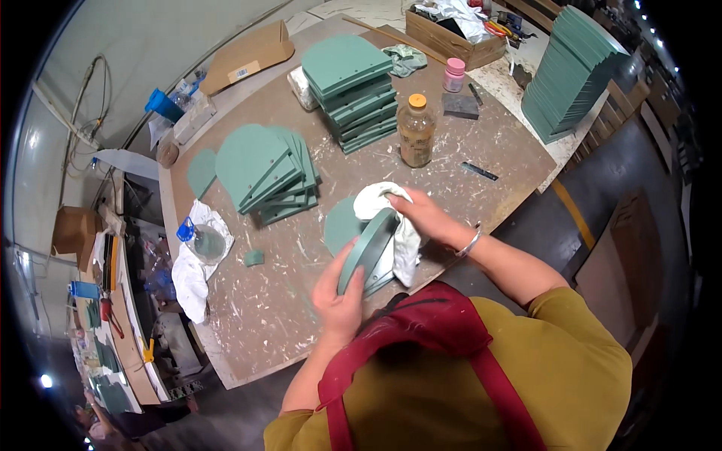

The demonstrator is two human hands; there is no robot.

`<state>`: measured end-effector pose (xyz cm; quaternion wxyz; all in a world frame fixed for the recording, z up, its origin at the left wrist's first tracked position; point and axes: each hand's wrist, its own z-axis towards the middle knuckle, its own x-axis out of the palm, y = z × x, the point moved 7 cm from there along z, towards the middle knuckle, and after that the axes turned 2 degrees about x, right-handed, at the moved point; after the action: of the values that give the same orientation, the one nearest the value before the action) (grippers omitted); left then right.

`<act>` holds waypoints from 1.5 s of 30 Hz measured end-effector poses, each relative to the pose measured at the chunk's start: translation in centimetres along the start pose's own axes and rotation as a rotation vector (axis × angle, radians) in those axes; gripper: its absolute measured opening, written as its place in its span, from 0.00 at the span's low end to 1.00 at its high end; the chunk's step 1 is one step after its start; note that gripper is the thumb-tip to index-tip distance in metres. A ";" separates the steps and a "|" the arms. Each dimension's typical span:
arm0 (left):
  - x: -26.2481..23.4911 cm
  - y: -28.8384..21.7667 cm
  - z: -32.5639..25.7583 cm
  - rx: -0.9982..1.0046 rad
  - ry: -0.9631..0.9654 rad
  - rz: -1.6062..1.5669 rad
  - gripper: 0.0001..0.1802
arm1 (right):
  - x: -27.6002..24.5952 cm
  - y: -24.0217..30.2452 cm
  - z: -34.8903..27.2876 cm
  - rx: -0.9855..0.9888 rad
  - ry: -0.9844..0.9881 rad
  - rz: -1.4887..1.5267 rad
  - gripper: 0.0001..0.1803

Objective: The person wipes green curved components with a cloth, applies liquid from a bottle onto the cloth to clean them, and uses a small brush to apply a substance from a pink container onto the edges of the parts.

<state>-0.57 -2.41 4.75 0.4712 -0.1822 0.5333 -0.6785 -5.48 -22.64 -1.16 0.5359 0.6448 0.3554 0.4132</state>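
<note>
My left hand (338, 295) grips the lower end of a green curved-edge panel (368, 249), which is tilted up on its edge above the table. A white cloth (407, 252) is bunched in my right hand (423, 213), pressed against the panel's upper end and hanging down beside it. Beneath them another green panel (340, 225) lies flat, partly covered by the hands and cloth. Left of my hands is a fanned pile of rounded green panels (256, 165). Behind them rises a taller stack of green panels (347, 66).
An orange-capped bottle (417, 134), a pink jar (454, 75) and a dark block (460, 106) stand beyond my right hand. At left, a blue-topped clear container (208, 244) rests on a white rag (189, 282). A tall green stack (568, 75) stands at the far right.
</note>
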 end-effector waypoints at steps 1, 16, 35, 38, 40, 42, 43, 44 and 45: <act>0.1 -0.1 0.1 -0.007 -0.004 -0.031 0.20 | -0.2 0.1 -0.2 0.022 0.011 0.037 0.19; -0.7 0.3 -0.3 -0.008 -0.096 -0.098 0.16 | 5.7 6.3 -2.7 -0.453 -0.083 -0.167 0.19; -0.4 1.2 -1.5 -0.111 -0.105 -0.126 0.18 | 8.7 11.0 -4.3 -0.589 -0.074 -0.720 0.15; -0.7 -0.6 -1.5 0.048 -0.088 -0.025 0.18 | 3.8 7.8 -0.7 -0.241 -0.091 -0.611 0.15; -0.6 -0.1 -2.3 0.077 -0.063 -0.098 0.19 | 1.6 4.1 0.1 -0.218 -0.120 -0.544 0.17; -1.2 0.6 -2.6 0.053 -0.091 -0.156 0.19 | 0.0 0.9 0.0 -0.147 -0.118 -0.546 0.17; -1.3 0.9 -2.9 0.038 -0.106 -0.187 0.19 | -1.0 0.1 0.1 -0.106 -0.114 -0.582 0.16; -1.5 1.2 -3.3 0.048 -0.104 -0.230 0.19 | -2.0 -0.3 0.3 -0.074 -0.115 -0.614 0.16; -2.3 1.7 -3.8 0.061 -0.116 -0.266 0.19 | -2.1 0.9 0.2 -0.043 -0.143 -0.658 0.14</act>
<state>-1.53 1.63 2.44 0.4126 -0.2755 0.4555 -0.7392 -6.13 -24.79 -0.65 0.6777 0.5114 0.4971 0.1792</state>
